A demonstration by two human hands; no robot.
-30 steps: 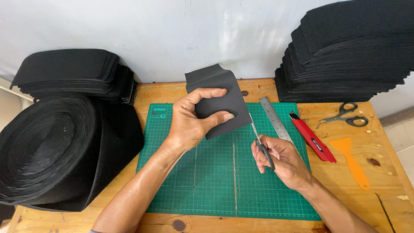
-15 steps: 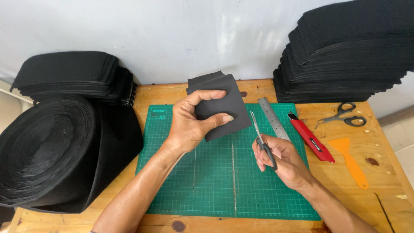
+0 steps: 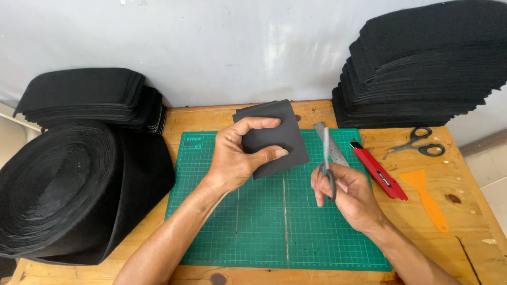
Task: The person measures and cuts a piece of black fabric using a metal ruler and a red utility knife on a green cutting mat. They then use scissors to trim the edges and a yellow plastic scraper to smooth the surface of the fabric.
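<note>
Since a second ago the right hand [image 3: 346, 198] has swung its scissors [image 3: 326, 158] from slanted to blades-up, fingers through the loops, while the left hand [image 3: 237, 155] stays pinched on the black fabric piece [image 3: 282, 134] above the green mat [image 3: 274, 221], cut apparently imminent.

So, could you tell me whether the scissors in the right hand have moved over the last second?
Yes. The scissors swung upright; their tip now points up along the fixed steel ruler, not leftward.

Bright, even daylight fills the scene. Shadows under the hands are soft and faint. Focus is sharp throughout, with slight bending at the edges.
</note>
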